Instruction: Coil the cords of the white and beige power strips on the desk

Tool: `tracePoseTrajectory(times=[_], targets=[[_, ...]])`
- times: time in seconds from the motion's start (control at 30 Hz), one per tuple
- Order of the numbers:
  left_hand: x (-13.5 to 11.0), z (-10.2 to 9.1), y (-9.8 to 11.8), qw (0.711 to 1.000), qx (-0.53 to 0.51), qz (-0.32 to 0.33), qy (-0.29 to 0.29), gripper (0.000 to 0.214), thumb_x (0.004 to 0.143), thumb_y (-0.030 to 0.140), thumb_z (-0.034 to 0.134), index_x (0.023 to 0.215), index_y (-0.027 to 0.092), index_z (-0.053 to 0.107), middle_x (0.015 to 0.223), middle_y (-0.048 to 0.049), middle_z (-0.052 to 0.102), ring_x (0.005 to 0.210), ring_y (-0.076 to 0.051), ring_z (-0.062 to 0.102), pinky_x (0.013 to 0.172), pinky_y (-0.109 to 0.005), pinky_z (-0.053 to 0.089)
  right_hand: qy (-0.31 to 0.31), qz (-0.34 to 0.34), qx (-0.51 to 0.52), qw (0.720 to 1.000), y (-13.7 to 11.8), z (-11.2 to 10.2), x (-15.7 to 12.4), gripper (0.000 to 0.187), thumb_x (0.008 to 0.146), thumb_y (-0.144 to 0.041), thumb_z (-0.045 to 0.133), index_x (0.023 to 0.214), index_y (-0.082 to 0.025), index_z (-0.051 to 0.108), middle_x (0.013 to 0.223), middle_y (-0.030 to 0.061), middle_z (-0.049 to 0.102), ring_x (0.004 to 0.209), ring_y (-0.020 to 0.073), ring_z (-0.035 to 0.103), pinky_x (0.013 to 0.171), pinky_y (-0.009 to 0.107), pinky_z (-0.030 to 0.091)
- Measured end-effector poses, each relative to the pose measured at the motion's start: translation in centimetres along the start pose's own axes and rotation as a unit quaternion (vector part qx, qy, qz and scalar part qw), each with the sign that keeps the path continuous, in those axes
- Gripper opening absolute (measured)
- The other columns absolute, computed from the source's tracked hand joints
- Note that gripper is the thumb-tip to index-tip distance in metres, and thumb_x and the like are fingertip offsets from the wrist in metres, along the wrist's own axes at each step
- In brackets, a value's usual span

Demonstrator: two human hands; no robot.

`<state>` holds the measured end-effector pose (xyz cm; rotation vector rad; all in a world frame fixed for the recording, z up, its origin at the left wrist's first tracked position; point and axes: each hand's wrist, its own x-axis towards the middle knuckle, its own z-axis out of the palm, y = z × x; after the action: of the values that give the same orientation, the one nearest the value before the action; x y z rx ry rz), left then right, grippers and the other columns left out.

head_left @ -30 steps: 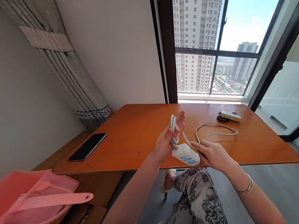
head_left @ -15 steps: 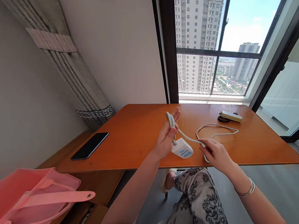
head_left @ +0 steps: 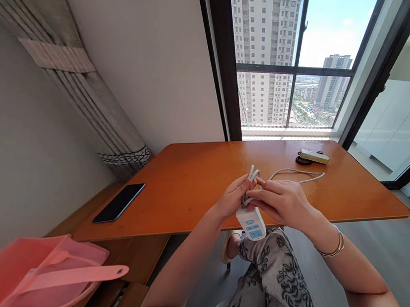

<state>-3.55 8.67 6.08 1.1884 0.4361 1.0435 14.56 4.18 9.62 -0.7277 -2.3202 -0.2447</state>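
Cord loops gripped at tabletop edge

My left fingers [head_left: 241, 183] clasp the white cord [head_left: 251, 171]; my right fingers [head_left: 268, 197] pinch its loops. White block [head_left: 251, 223] hangs below, by the tabletop's [head_left: 185, 181] near edge. Cord looks light, bendy, springy; best pinched across the loops. Boxy block: likely hard, smooth plastic, heavier end. Tabletop glossy, wood-like.

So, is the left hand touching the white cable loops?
Touching. The head view shows the left hand with its fingers against the white cable loops, which stick up past the fingertips; the white block is below.
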Motion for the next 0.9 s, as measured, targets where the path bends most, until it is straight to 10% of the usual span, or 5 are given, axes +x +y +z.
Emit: tracePoseTrajectory(times=[0.17,0.3,0.47,0.63,0.9], targets=[[-0.6,1.1,-0.5,0.993,-0.065,-0.047,-0.087,0.034,0.092,0.044,0.059,0.072,0.017,0.058,0.042,0.0056,0.046,0.029,-0.006,0.030,0.040,-0.023,0.040,0.068,0.099,0.107,0.987,1.7,-0.3,1.2,0.045,0.091,-0.046,0.064,0.128,-0.020,0.061,0.118,0.0124,0.063,0.109,0.0243,0.061,0.093,0.039,0.050],[-0.8,1.7,0.0,0.985,-0.122,-0.054,-0.107,0.037,0.096,0.041,0.052,0.066,0.017,0.053,0.038,0.0061,0.038,0.028,-0.005,0.022,0.036,-0.020,0.034,-0.006,0.164,0.269,0.949,3.1,0.0,1.4,0.047,0.091,-0.042,0.065,0.130,-0.019,0.058,0.124,0.0115,0.065,0.110,0.0227,0.064,0.096,0.041,0.052],[-0.9,1.4,0.7,0.980,-0.170,-0.081,-0.063,0.043,0.100,0.040,0.043,0.064,0.017,0.048,0.038,0.0086,0.030,0.028,-0.004,0.012,0.034,-0.017,0.029,-0.068,0.193,0.357,0.912,4.1,-0.1,0.8,0.051,0.080,-0.030,0.075,0.126,-0.018,0.058,0.120,0.0096,0.068,0.098,0.0195,0.067,0.087,0.037,0.056],[-0.8,1.1,1.2,0.976,-0.203,-0.075,-0.013,0.043,0.103,0.038,0.040,0.068,0.017,0.051,0.037,0.0117,0.020,0.029,-0.003,0.008,0.038,-0.015,0.029,0.001,0.245,0.425,0.871,4.4,0.4,0.2,0.039,0.086,-0.036,0.065,0.119,-0.018,0.060,0.107,0.0080,0.071,0.087,0.0168,0.068,0.080,0.035,0.058],[-0.7,1.3,0.7,0.978,-0.187,-0.087,-0.007,0.043,0.104,0.038,0.038,0.074,0.016,0.058,0.037,0.0121,0.018,0.028,-0.004,0.012,0.042,-0.018,0.031,0.015,0.240,0.291,0.926,3.6,1.6,0.2,0.022,0.086,-0.018,0.055,0.104,-0.017,0.067,0.085,0.0025,0.072,0.070,0.0128,0.065,0.065,0.025,0.051]])
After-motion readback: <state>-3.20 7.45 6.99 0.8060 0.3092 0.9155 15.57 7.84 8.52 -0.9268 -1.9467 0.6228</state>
